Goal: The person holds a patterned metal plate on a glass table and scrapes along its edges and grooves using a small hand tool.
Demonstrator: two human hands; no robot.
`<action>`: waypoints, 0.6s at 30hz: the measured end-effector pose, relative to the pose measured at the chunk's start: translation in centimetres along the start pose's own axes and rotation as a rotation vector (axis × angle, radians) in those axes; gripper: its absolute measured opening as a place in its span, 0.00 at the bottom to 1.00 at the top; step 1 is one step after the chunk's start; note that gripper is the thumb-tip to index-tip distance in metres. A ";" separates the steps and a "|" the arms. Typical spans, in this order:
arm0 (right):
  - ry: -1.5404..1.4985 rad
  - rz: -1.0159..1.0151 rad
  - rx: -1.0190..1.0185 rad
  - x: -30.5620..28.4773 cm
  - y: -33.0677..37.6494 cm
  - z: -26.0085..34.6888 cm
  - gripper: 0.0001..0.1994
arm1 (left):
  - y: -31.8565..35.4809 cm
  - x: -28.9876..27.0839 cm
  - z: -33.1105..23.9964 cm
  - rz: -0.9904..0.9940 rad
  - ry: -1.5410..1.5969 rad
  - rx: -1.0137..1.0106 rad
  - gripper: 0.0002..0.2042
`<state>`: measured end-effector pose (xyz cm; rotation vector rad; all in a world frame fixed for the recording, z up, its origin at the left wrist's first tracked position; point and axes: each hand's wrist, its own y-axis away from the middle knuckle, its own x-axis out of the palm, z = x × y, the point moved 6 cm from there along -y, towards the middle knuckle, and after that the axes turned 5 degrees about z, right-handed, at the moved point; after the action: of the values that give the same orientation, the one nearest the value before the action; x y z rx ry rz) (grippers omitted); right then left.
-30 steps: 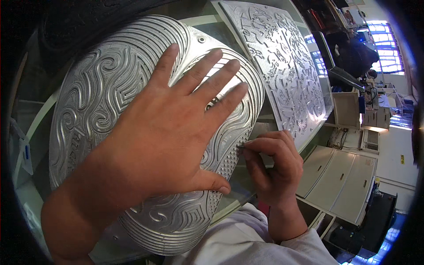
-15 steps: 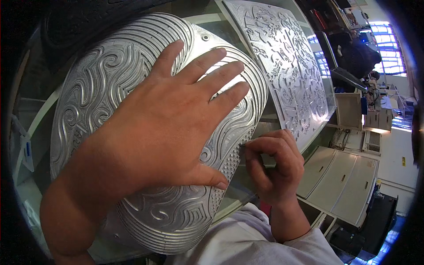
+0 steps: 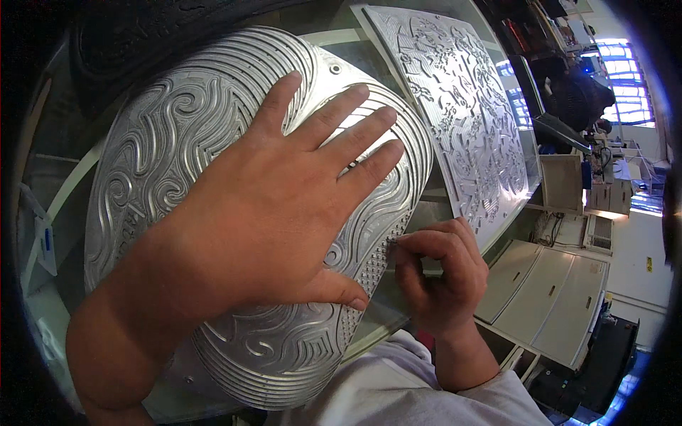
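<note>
A rounded silver metal mould plate lies before me, cut with swirls, parallel curved grooves and a band of small raised dots along its right edge. My left hand rests on its middle, palm down, fingers spread and thumb reaching toward the dotted band. At that right edge, my right hand is closed, thumb and forefinger pinched beside the dots. A tiny dark tip shows at the pinch; what it belongs to is hidden.
A second silver plate with raised patterns lies beyond to the right. A dark carved piece sits at the far left. Pale cabinets stand at the right, with a black fan farther back.
The whole view has shifted slightly, with the plate and both hands a little lower in it. Both hands keep nearly the same pose and place on the plate.
</note>
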<state>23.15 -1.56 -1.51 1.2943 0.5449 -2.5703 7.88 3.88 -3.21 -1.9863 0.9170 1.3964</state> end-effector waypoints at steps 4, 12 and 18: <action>0.025 0.005 -0.010 -0.1 -0.2 0.1 0.14 | -0.1 -0.1 0.0 -0.008 0.025 0.008 0.57; -0.014 0.059 -0.046 -0.1 -0.4 0.0 0.14 | 0.0 0.0 0.0 -0.011 0.027 0.006 0.57; -0.006 0.068 -0.047 -0.1 -0.3 0.2 0.14 | 0.0 0.1 0.0 0.000 0.025 0.001 0.57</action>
<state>22.96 -1.31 -1.27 1.2674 0.5472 -2.4904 7.93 3.88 -3.29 -2.0076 0.9284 1.3737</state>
